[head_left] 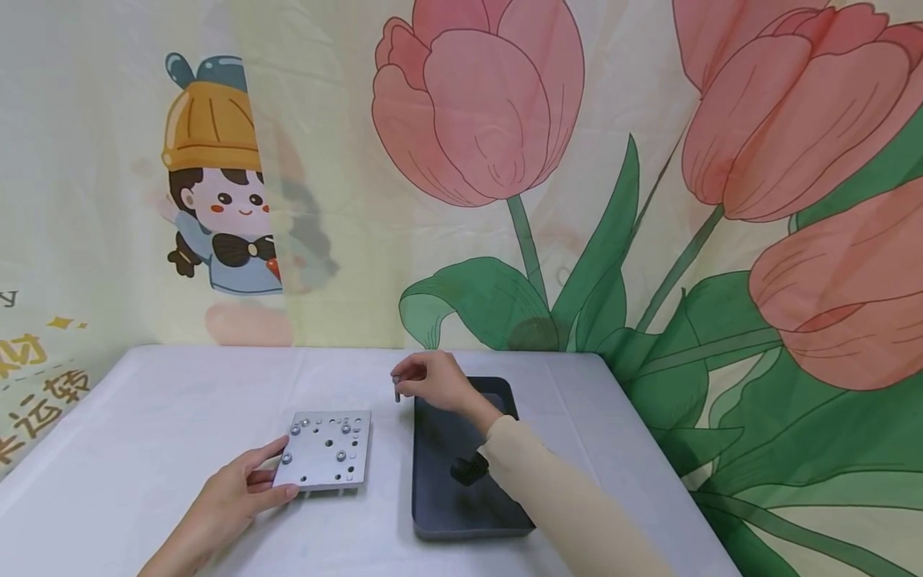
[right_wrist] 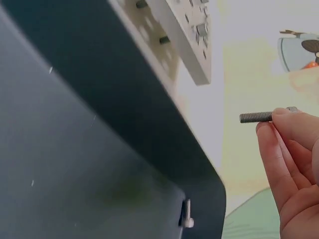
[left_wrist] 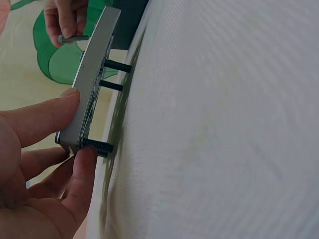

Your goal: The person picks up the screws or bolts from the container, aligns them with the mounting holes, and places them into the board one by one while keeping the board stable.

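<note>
Grey metal, a square plate (head_left: 327, 450) drilled with holes, lies on the white tablecloth (head_left: 144, 433) under my view. My left hand (head_left: 231, 490) grips its near left corner: in the left wrist view the thumb (left_wrist: 82, 184) presses the lower edge and a finger (left_wrist: 47, 115) lies along the top face, so the plate (left_wrist: 92, 84) is clamped between them. Dark bolts (left_wrist: 110, 85) stick out of the plate's underside, just past those fingertips, and hold it off the cloth.

My right hand (head_left: 436, 383) hovers above the cloth, beyond the plate's far right corner. Its fingertips are pinched together on one small threaded bolt (head_left: 397, 395). In the right wrist view this bolt (right_wrist: 256, 117) juts out from the fingertips (right_wrist: 289, 124), its shank bare and its head hidden between them.

A dark tray (head_left: 440, 489) lies beneath the right wrist, just beside the plate. A cream sleeve (head_left: 548, 489) crosses over it. One small pale piece (right_wrist: 186, 215) lies in the tray's corner, well apart from the fingers.
</note>
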{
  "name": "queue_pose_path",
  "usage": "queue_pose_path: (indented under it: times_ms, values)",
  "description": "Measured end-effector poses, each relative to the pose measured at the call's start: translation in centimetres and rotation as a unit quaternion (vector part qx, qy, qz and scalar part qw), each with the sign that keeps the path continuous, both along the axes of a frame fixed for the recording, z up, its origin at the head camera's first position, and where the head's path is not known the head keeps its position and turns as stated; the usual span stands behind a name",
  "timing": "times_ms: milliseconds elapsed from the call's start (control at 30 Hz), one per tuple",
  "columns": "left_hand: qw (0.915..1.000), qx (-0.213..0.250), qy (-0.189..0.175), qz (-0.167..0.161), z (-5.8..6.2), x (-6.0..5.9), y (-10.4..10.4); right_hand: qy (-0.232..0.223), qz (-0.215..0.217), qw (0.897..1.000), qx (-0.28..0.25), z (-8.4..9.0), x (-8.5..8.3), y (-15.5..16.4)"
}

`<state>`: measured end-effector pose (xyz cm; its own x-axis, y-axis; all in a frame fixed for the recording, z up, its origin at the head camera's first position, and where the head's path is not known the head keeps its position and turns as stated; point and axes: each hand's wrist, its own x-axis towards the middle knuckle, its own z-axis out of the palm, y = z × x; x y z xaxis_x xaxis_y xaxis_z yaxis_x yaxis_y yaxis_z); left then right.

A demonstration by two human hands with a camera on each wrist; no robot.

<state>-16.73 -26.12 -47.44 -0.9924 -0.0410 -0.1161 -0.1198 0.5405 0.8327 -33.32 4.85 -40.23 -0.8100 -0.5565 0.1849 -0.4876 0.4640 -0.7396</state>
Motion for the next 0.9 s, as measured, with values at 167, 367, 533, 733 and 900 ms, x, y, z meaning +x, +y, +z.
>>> queue_pose_path:
  times_ms: [167, 367, 533, 733, 900]
  values:
    - [1.0000, 0.003, 0.002, 0.000, -0.1, 0.0, 0.0, -0.002, 0.014, 1.000, -0.007, 0.3, 0.5, -1.4]
    - [1.0000, 0.000, 0.004, -0.004, -0.1, 0.1, 0.0, 0.004, 0.024, 1.000, -0.006, 0.2, 0.6, -3.1]
    - [1.0000, -0.001, 0.001, -0.003, 0.0, 0.1, 0.0, -0.006, 0.024, 1.000, 0.005, -0.3, 0.8, -4.4]
    - [1.0000, 0.003, 0.001, -0.002, 0.1, 0.2, 0.0, -0.009, 0.028, 0.999, 0.023, -0.3, 1.0, -5.9]
    - [1.0000, 0.003, -0.005, 0.000, 0.2, 0.1, 0.0, -0.009, 0.028, 0.999, 0.030, -0.5, 1.4, -7.1]
